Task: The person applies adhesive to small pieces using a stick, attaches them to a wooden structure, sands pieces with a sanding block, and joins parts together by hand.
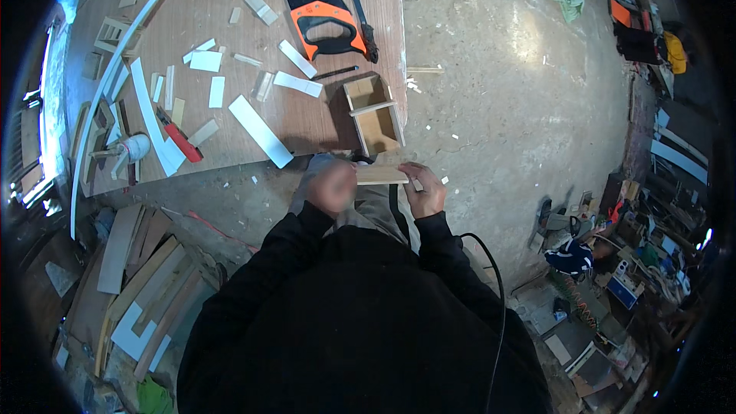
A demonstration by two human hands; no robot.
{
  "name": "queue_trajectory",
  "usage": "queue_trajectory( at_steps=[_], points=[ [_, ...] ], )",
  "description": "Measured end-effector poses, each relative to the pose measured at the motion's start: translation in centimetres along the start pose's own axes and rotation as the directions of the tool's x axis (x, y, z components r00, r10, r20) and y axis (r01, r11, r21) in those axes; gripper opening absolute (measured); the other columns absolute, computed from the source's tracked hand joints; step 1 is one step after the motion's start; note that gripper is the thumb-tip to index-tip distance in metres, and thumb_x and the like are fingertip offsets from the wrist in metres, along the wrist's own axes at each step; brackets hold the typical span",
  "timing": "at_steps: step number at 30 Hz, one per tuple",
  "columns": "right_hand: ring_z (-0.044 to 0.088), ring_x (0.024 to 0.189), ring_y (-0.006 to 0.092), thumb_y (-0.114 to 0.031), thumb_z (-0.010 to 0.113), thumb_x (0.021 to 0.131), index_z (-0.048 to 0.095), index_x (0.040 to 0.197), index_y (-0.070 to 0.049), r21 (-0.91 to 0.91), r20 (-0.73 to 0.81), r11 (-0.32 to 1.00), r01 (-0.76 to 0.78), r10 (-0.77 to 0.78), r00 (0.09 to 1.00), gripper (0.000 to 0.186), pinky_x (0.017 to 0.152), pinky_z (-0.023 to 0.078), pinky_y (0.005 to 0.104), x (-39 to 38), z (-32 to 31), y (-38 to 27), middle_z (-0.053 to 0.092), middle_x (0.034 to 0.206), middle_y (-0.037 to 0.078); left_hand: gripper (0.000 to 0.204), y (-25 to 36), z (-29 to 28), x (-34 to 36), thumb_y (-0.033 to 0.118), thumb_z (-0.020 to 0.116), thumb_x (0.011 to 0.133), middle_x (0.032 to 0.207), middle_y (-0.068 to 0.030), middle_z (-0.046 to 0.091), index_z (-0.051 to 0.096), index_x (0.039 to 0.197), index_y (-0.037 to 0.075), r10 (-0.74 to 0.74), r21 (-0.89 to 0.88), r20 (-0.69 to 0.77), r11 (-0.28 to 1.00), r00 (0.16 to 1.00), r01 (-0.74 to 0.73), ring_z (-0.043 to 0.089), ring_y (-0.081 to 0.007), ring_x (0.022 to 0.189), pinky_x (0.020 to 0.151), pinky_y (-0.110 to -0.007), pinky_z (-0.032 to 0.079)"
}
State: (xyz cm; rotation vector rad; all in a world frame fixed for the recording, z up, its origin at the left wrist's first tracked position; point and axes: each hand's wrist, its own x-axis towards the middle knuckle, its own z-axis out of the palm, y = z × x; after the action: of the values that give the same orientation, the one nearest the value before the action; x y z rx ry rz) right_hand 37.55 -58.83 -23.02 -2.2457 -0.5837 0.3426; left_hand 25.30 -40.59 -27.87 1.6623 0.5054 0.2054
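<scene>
our black sleeves (360, 291) lead to our left hand (332, 186) and right hand (424, 188), both closed on 1 wood strip (381, 175) beside the small wooden box (373, 113); we could drop it if either grip slackens.

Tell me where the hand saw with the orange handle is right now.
In the head view, the hand saw lies at the top of the wooden board, upper middle, ahead of both hands, just beyond the small open wooden box and beside a dark narrow saw.
</scene>
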Motion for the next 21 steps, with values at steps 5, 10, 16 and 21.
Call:
queue_trajectory(
  at_steps=[5, 10, 16, 21],
  points=[
    [0.068, 0.097, 0.0248, 0.011, 0.064, 0.075, 0.068, 0.102, -0.006, 0.075, -0.006, 0.996, -0.038, 0.038, 0.999, 0.032, 0.082, 0.054, 0.0311, 0.5, 1.1, 3.1, 0.07, 0.105, 0.013, 0.013, -0.1, 2.8, -1.0, 0.002, 0.068, 0.082, 0.103, -0.012, 0.067, 0.065, 0.095, 0.002, 0.025, 0.13, -0.143, 0.992, 0.989, -0.007, 0.066, -0.0269, 0.092, 0.08, -0.033, 0.052],
    [0.069, 0.093, 0.0254, 0.014, 0.065, 0.074, 0.068, 0.097, -0.006, 0.112, -0.042, 0.993, 0.032, -0.028, 0.999, 0.031, 0.079, 0.054, 0.0302, 1.9, 1.3, 4.1, 0.07, 0.103, 0.012, 0.012, -0.7, 5.1, -2.2, -0.005, 0.063, 0.085, 0.107, -0.0134, 0.062, 0.063, 0.097, -0.002, -0.144, -0.021, -0.235, 0.989, 0.961, 0.144, 0.061, -0.0201, 0.098, 0.086, -0.028, 0.048],
    [0.069, 0.093, 0.0239, 0.015, 0.064, 0.074, 0.068, 0.098, -0.006, 0.194, -0.026, 0.981, 0.006, -0.001, 1.0, 0.032, 0.077, 0.054, 0.0298, 1.6, 2.2, 6.2, 0.07, 0.103, 0.012, 0.015, -1.6, 6.6, -2.0, -0.008, 0.06, 0.087, 0.108, -0.0119, 0.061, 0.061, 0.101, -0.004, -0.192, -0.117, -0.319, 0.98, 0.928, 0.162, 0.059, -0.0174, 0.102, 0.089, -0.026, 0.045],
    [0.069, 0.091, 0.0231, 0.012, 0.065, 0.077, 0.068, 0.097, -0.005, 0.242, -0.033, 0.97, -0.01, 0.018, 0.999, 0.027, 0.074, 0.055, 0.0288, 1.5, 2.9, 7.4, 0.07, 0.103, 0.012, 0.015, -1.7, 6.9, -1.2, -0.008, 0.057, 0.089, 0.108, -0.012, 0.061, 0.061, 0.102, -0.004, -0.199, -0.135, -0.333, 0.977, 0.922, 0.162, 0.059, -0.018, 0.101, 0.09, -0.027, 0.045]
  ],
)
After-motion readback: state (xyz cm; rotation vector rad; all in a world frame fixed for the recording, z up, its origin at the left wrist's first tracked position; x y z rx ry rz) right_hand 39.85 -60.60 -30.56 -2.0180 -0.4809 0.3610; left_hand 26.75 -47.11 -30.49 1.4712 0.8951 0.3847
